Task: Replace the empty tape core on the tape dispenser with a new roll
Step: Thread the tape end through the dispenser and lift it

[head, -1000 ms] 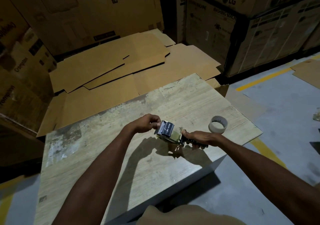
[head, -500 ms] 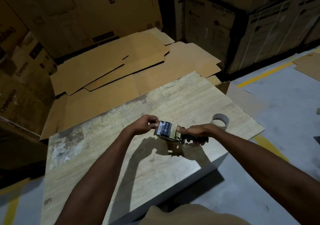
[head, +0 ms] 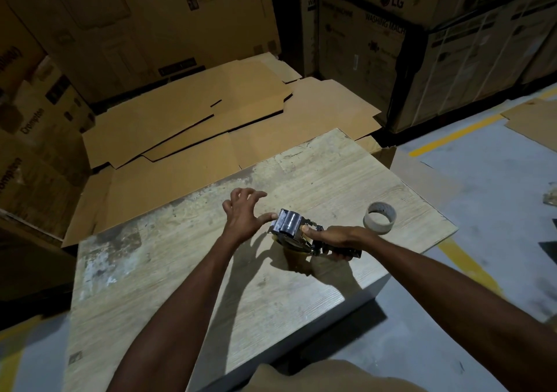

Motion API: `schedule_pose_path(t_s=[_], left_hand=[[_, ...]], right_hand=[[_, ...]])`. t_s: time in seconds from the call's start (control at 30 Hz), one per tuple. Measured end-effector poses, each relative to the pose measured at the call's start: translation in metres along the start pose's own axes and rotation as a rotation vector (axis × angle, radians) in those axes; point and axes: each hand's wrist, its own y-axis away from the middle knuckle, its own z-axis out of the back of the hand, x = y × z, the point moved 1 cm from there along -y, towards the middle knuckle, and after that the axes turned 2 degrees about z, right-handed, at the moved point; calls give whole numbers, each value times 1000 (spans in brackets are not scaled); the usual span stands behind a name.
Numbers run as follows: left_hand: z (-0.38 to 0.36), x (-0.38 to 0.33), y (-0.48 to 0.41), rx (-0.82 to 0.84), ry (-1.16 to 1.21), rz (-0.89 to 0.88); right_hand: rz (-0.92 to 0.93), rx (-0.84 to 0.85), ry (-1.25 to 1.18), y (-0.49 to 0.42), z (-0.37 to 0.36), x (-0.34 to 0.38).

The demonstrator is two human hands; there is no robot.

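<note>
A metal tape dispenser (head: pixel 290 226) with a roll of tape in it sits low over the wooden table (head: pixel 187 271), right of centre. My right hand (head: pixel 331 239) grips its dark handle, thumb pressed on the frame. My left hand (head: pixel 244 214) is just left of the dispenser, fingers spread, with only the thumb tip touching the dispenser's front end. A pale empty tape core (head: pixel 379 217) lies on the table near its right edge, a short way right of my right hand.
Flattened cardboard sheets (head: pixel 193 126) lie beyond the table's far edge. Tall stacked cartons (head: pixel 422 45) stand behind and at the right. Grey floor with yellow lines (head: pixel 452 134) runs along the right side. The table's right corner is close to the core.
My left hand has let go of the dispenser's front and opened, fingers spreading and lifting away. The right hand keeps its grip on the handle.
</note>
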Motion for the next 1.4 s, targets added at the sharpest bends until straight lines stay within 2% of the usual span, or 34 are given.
schedule_pose_path(t_s=[0.27, 0.43, 0.6, 0.8, 0.97, 1.07, 1.17, 1.4], left_hand=[[4, 6, -2, -42, 60, 209], [8, 12, 1, -158, 51, 163], [9, 12, 8, -144, -16, 5], [14, 10, 15, -153, -41, 2], [24, 23, 24, -158, -48, 55], [31, 29, 32, -168, -57, 75], [37, 33, 41, -171, -64, 85], [52, 39, 70, -192, -93, 84]], right_hand=[[2, 125, -56, -4, 1, 4], [-21, 183, -170, -9, 2, 1], [4, 246, -381, -2, 6, -2], [-24, 327, -688, -4, 2, 6], [-45, 497, -1246, -10, -20, 17], [-48, 544, -1441, -14, -30, 22], [-49, 522, -1527, -16, -35, 23], [-7, 334, -1561, -7, -53, 25]])
